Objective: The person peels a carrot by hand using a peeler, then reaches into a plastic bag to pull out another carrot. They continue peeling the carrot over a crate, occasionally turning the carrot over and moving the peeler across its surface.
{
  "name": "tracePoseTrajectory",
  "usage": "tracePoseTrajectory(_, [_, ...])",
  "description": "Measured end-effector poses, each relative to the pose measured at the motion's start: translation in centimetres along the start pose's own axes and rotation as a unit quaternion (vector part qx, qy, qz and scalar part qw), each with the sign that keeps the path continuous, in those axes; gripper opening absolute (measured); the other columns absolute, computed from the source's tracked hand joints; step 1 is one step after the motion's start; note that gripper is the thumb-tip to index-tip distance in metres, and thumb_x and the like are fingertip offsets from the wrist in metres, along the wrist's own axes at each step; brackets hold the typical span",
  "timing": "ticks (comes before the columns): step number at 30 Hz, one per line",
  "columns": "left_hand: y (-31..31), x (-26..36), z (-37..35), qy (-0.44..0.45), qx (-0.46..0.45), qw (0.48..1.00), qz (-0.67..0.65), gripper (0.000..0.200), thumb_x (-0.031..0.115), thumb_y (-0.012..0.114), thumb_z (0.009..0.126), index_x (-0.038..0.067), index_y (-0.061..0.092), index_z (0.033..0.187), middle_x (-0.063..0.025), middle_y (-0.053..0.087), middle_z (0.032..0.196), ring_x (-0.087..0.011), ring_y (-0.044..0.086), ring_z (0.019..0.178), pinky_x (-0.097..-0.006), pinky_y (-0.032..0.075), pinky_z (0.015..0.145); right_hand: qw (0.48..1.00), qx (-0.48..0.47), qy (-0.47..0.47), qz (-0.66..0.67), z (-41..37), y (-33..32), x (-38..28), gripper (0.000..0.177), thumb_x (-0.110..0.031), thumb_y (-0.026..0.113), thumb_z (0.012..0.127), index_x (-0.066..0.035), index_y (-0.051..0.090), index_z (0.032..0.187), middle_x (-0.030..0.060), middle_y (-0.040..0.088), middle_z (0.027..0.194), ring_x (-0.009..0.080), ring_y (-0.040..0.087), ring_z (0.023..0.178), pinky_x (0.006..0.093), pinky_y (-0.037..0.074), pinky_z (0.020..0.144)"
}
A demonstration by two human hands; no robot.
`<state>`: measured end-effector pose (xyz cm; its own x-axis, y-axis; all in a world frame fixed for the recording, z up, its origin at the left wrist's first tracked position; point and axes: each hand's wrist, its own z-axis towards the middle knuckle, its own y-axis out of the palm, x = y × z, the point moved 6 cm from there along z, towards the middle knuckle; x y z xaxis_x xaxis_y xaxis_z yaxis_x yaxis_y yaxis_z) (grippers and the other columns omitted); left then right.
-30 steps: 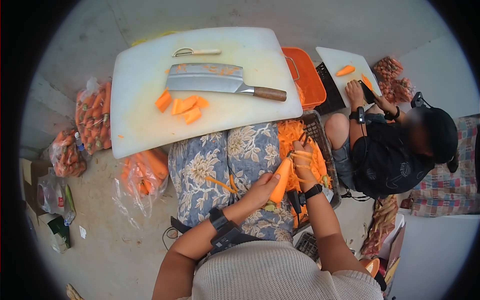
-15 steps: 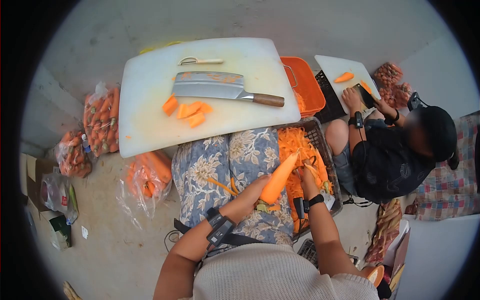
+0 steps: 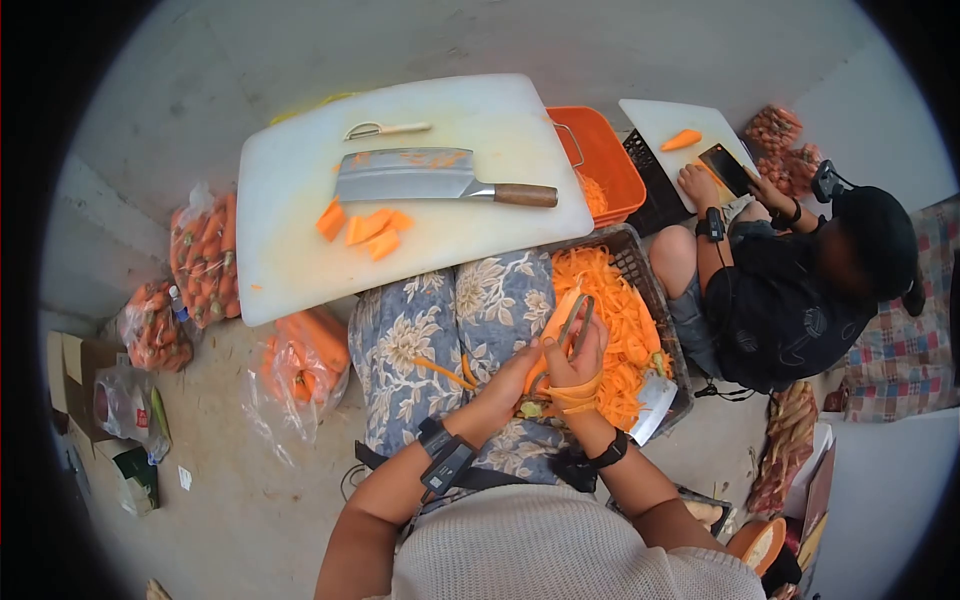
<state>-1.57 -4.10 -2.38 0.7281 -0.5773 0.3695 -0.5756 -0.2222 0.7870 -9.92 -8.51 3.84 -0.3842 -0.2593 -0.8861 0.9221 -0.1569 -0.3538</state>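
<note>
Over my lap, my left hand (image 3: pixel 508 378) is closed around the thick end of a peeled carrot (image 3: pixel 557 318), which points away from me. My right hand (image 3: pixel 578 362) grips a peeler (image 3: pixel 580 318) against the carrot's right side. Orange peel strips (image 3: pixel 573 398) hang over the base of my right hand. Close to its right stands a dark plastic crate (image 3: pixel 683 392) heaped with carrot peelings (image 3: pixel 612 330). A flat shiny blade-like piece (image 3: pixel 655 403) rests at its near right corner.
A white cutting board (image 3: pixel 480 110) ahead carries a cleaver (image 3: pixel 405 175), a second peeler (image 3: pixel 390 129) and carrot chunks (image 3: pixel 368 226). Behind the crate stands an orange tub (image 3: pixel 625 165). A co-worker (image 3: pixel 790 290) cuts at another board (image 3: pixel 660 118). Bagged carrots (image 3: pixel 205 255) stand left.
My right hand has risen from over the crate onto the carrot, bringing the peeler against it. The carrot now tilts more upright. The co-worker's knife has shifted slightly.
</note>
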Motion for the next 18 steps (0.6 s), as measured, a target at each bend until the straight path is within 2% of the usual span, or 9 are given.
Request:
tracePoseTrajectory(2, [-0.2, 0.2, 0.2, 0.008, -0.007, 0.999, 0.039, 0.042, 0.035, 0.034, 0.094, 0.003, 0.042, 0.121, -0.0080, 0.053, 0.109, -0.0144, 0.057, 0.094, -0.0258, 0.048, 0.075, 0.993, -0.026, -0.034, -0.110, 0.1, 0.8, -0.6, 0.029, -0.010, 0.061, 0.070, 0.002, 0.045, 0.091, 0.0158, 0.039, 0.113, 0.0245, 0.045, 0.100, 0.0312, 0.039, 0.083])
tracePoseTrajectory(4, [-0.2, 0.7, 0.2, 0.003, -0.006, 0.999, 0.040, 0.041, 0.034, 0.033, 0.094, 0.003, 0.041, 0.121, -0.0079, 0.054, 0.109, -0.0143, 0.057, 0.094, -0.0257, 0.048, 0.075, 0.995, -0.034, -0.026, -0.091, 0.5, 1.1, -0.8, 0.033, -0.012, 0.062, 0.070, 0.004, 0.046, 0.094, 0.0169, 0.040, 0.111, 0.0277, 0.044, 0.101, 0.0339, 0.039, 0.084])
tracePoseTrajectory(6, [-0.3, 0.8, 0.6, -0.004, -0.009, 0.999, 0.041, 0.041, 0.033, 0.033, 0.094, 0.003, 0.041, 0.121, -0.0078, 0.054, 0.109, -0.0143, 0.057, 0.095, -0.0257, 0.048, 0.075, 0.987, -0.031, -0.066, -0.144, 0.9, 1.4, -1.3, 0.033, -0.011, 0.060, 0.071, 0.004, 0.046, 0.096, 0.0168, 0.041, 0.109, 0.0285, 0.044, 0.100, 0.0337, 0.038, 0.084])
tracePoseTrajectory(9, [-0.8, 0.9, 1.0, -0.005, -0.014, 1.000, 0.005, 0.041, 0.033, 0.033, 0.094, 0.003, 0.041, 0.121, -0.0081, 0.053, 0.108, -0.0139, 0.058, 0.090, -0.0258, 0.050, 0.067, 0.992, -0.034, -0.039, -0.114, 1.6, 1.9, -1.2, 0.033, -0.011, 0.059, 0.069, 0.006, 0.046, 0.093, 0.0190, 0.043, 0.101, 0.0321, 0.043, 0.100, 0.0370, 0.039, 0.081])
tracePoseTrajectory(11, [-0.5, 1.3, 0.7, -0.009, -0.056, 0.998, 0.025, 0.043, 0.037, 0.033, 0.094, 0.004, 0.042, 0.120, -0.0069, 0.058, 0.094, -0.0120, 0.060, 0.073, -0.0239, 0.050, 0.056, 0.993, -0.040, -0.024, -0.107, 1.8, 2.2, -0.8, 0.032, -0.011, 0.059, 0.069, 0.006, 0.046, 0.093, 0.0182, 0.043, 0.101, 0.0320, 0.043, 0.100, 0.0371, 0.038, 0.082])
tracePoseTrajectory(12, [-0.2, 1.3, 0.6, -0.011, -0.056, 0.998, 0.021, 0.043, 0.037, 0.033, 0.094, 0.004, 0.042, 0.120, -0.0069, 0.058, 0.094, -0.0120, 0.060, 0.073, -0.0239, 0.050, 0.056, 0.994, -0.041, -0.010, -0.098, 2.0, 2.3, -0.5, 0.031, -0.011, 0.059, 0.069, 0.005, 0.046, 0.093, 0.0175, 0.043, 0.100, 0.0319, 0.044, 0.100, 0.0371, 0.038, 0.082])
tracePoseTrajectory(14, [0.4, 2.1, 0.1, -0.003, 0.004, 1.000, 0.022, 0.041, 0.037, 0.033, 0.094, 0.004, 0.044, 0.118, -0.0050, 0.059, 0.086, -0.0108, 0.058, 0.063, -0.0230, 0.047, 0.046, 0.995, -0.048, 0.004, -0.093, 2.2, 2.3, 0.0, 0.032, -0.011, 0.059, 0.069, 0.005, 0.046, 0.094, 0.0176, 0.043, 0.102, 0.0320, 0.044, 0.099, 0.0373, 0.038, 0.082])
tracePoseTrajectory(16, [0.3, 2.1, 0.2, -0.004, -0.008, 1.000, 0.023, 0.040, 0.037, 0.034, 0.094, 0.005, 0.044, 0.117, -0.0050, 0.058, 0.087, -0.0113, 0.059, 0.065, -0.0235, 0.048, 0.047, 0.995, -0.055, 0.018, -0.087, 2.5, 2.2, 0.6, 0.033, -0.011, 0.059, 0.069, 0.005, 0.046, 0.095, 0.0177, 0.044, 0.103, 0.0321, 0.045, 0.099, 0.0375, 0.038, 0.083])
tracePoseTrajectory(18, [0.3, 2.2, 0.3, -0.003, -0.019, 0.999, 0.026, 0.039, 0.037, 0.035, 0.094, 0.005, 0.044, 0.116, -0.0050, 0.057, 0.088, -0.0118, 0.059, 0.067, -0.0241, 0.049, 0.048, 0.992, -0.064, -0.015, -0.112, 2.6, 2.3, 0.7, 0.032, -0.011, 0.059, 0.070, 0.005, 0.047, 0.095, 0.0189, 0.043, 0.107, 0.0321, 0.045, 0.097, 0.0371, 0.038, 0.084])
